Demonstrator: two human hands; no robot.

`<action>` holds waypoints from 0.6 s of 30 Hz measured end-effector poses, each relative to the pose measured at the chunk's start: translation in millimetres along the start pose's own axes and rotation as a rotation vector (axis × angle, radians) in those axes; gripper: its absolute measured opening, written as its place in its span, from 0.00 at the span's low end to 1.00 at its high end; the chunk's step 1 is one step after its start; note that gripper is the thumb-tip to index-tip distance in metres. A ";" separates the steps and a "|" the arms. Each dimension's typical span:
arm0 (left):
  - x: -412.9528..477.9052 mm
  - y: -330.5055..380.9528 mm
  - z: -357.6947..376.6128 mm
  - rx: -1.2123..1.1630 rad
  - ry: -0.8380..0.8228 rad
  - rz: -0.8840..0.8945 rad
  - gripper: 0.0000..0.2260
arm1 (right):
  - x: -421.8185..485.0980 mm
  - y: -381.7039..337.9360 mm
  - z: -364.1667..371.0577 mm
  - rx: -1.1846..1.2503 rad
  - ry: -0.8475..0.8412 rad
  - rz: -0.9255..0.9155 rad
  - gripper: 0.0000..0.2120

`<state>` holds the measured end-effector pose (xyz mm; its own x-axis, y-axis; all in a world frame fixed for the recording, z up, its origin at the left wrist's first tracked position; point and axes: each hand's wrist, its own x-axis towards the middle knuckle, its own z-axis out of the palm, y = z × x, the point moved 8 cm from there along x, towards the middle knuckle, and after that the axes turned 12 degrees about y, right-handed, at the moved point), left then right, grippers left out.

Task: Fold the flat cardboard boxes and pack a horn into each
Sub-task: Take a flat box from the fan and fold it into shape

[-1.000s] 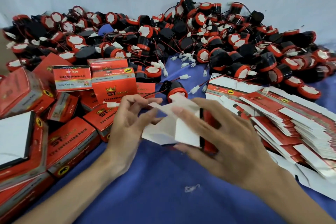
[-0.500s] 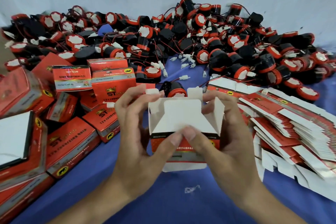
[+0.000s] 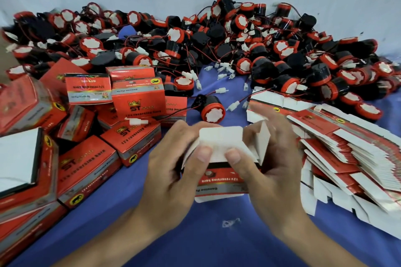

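Clamping the box (image 3: 221, 180) crosswise between my left hand (image 3: 171, 165) and right hand (image 3: 275, 165), thumbs pressing its flap (image 3: 220, 138), I see a horn (image 3: 211, 110) just beyond them

The held box (image 3: 219, 182), pinched between the left grip (image 3: 171, 171) and the right grip (image 3: 275, 169), says "12V reversing horn" and "Genuine P…", both upside down from here. Up and left of the left grip, the upright box (image 3: 138, 104) has a crown over "ST", the same horn line, and "Genuine Parts" on top. The flipped box (image 3: 89, 91) further left shows "QTY:1PC". The angled box (image 3: 130, 136) just left of the left grip reads "ST" and "12V reversing horn". The smaller print's too blurry.
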<state>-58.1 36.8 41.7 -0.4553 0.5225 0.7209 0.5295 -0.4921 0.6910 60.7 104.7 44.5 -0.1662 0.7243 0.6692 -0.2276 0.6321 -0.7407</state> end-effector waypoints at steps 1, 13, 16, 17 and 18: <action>-0.7 -2.7 2.8 -0.009 -0.041 -0.012 0.17 | -0.1 0.6 1.0 -0.048 -0.010 -0.010 0.18; -13.0 -11.2 21.5 -0.151 -0.266 -0.118 0.20 | -15.7 22.0 17.1 -0.076 -0.167 0.142 0.24; -13.9 4.6 18.1 -0.061 -0.259 0.148 0.21 | -19.8 33.4 19.3 0.058 -0.239 0.331 0.28; -13.2 7.3 9.5 -0.014 -0.252 0.209 0.21 | -22.7 37.4 18.2 0.088 -0.262 0.391 0.29; -17.9 4.2 19.4 0.015 -0.257 0.234 0.21 | -21.1 39.7 19.7 0.077 -0.284 0.418 0.30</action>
<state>-33.9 39.0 30.7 -0.1260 0.5558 0.8217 0.6092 -0.6104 0.5062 36.3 109.1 2.1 -0.5097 0.8010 0.3141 -0.1539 0.2743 -0.9493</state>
